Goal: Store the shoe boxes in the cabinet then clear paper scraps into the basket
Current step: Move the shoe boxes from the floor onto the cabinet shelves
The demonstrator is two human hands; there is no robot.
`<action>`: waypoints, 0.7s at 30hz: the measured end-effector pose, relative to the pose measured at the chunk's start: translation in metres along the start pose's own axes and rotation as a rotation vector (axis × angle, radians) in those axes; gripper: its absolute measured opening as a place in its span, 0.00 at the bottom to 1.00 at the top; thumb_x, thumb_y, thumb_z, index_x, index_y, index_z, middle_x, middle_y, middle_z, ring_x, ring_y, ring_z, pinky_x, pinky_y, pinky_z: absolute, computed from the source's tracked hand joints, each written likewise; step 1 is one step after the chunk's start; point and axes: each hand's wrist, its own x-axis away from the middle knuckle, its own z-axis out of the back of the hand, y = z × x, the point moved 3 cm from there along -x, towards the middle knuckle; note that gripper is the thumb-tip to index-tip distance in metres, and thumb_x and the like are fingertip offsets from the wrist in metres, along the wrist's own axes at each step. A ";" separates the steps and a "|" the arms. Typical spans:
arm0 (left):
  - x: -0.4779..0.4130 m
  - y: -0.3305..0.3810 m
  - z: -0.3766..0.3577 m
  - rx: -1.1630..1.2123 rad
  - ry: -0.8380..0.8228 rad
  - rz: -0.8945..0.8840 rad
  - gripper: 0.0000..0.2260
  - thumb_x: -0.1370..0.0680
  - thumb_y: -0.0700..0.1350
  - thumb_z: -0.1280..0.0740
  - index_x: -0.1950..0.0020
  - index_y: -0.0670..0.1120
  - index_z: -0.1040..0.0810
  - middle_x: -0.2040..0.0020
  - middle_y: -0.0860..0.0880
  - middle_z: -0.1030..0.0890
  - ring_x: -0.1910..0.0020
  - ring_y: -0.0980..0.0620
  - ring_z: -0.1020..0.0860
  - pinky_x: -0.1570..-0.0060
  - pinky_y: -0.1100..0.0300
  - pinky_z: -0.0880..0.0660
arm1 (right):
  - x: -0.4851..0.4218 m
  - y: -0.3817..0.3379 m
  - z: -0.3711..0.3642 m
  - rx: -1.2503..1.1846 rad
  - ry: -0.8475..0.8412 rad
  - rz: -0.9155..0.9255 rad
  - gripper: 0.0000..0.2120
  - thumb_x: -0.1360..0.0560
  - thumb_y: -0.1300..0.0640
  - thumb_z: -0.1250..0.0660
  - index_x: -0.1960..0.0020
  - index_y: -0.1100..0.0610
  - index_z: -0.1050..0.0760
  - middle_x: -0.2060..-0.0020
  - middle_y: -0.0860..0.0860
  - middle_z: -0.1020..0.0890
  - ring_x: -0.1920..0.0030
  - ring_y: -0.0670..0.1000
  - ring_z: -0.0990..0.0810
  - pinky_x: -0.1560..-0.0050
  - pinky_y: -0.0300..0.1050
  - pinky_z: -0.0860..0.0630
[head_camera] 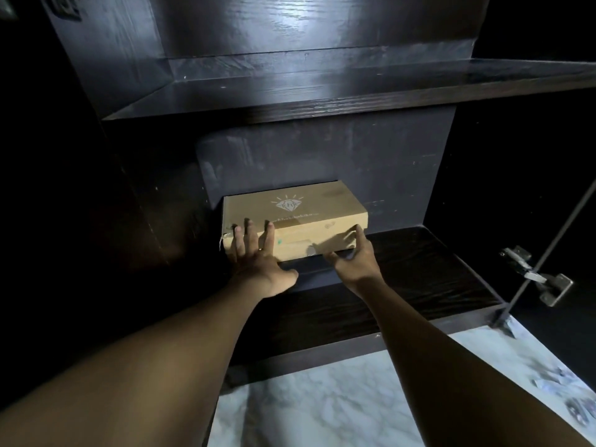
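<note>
A tan cardboard shoe box (300,208) with a white diamond logo sits on the bottom shelf (419,269) of a dark wooden cabinet, against the back panel on the left. My left hand (258,256) presses flat, fingers straight, on the box's front face near its left end. My right hand (353,256) is at the box's front right corner, fingers loosely bent and touching its lower edge. Paper scraps (554,382) lie on the marble floor at the far right.
An upper shelf (322,95) spans the cabinet above the box. The open cabinet door's metal hinge (535,279) and a thin rod (548,246) stand at the right. White marble floor (322,401) runs in front of the cabinet.
</note>
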 end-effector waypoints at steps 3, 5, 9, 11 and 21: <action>-0.009 -0.002 0.016 -0.023 -0.098 -0.001 0.45 0.25 0.64 0.36 0.21 0.55 0.64 0.22 0.45 0.68 0.24 0.42 0.68 0.26 0.48 0.64 | -0.011 -0.002 -0.002 -0.063 -0.055 -0.005 0.39 0.28 0.60 0.26 0.22 0.51 0.41 0.32 0.49 0.34 0.31 0.52 0.32 0.28 0.57 0.32; -0.013 -0.004 0.022 0.014 -0.137 -0.012 0.44 0.25 0.63 0.35 0.21 0.55 0.62 0.22 0.45 0.67 0.23 0.42 0.68 0.26 0.49 0.63 | -0.016 -0.001 0.000 -0.108 -0.098 -0.014 0.36 0.27 0.61 0.27 0.23 0.50 0.39 0.31 0.50 0.32 0.31 0.53 0.31 0.29 0.58 0.32; -0.020 -0.006 0.024 0.104 -0.139 0.009 0.42 0.25 0.59 0.33 0.20 0.56 0.56 0.20 0.47 0.63 0.23 0.43 0.66 0.25 0.46 0.58 | -0.013 0.002 0.007 -0.124 -0.077 -0.048 0.36 0.25 0.60 0.29 0.22 0.49 0.41 0.31 0.52 0.31 0.31 0.54 0.29 0.29 0.57 0.31; -0.022 -0.004 0.024 0.154 -0.121 0.018 0.39 0.26 0.60 0.33 0.21 0.55 0.49 0.19 0.49 0.51 0.21 0.44 0.56 0.24 0.47 0.50 | -0.008 -0.001 0.012 -0.085 -0.046 -0.040 0.35 0.26 0.55 0.29 0.23 0.47 0.40 0.32 0.51 0.29 0.32 0.54 0.28 0.30 0.57 0.29; 0.025 0.084 0.042 0.341 -0.111 -0.289 0.19 0.24 0.52 0.34 0.34 0.50 0.26 0.40 0.50 0.23 0.43 0.48 0.25 0.46 0.60 0.28 | 0.067 -0.046 0.072 0.277 0.224 -0.010 0.27 0.23 0.46 0.33 0.26 0.48 0.33 0.33 0.50 0.24 0.35 0.53 0.24 0.40 0.45 0.27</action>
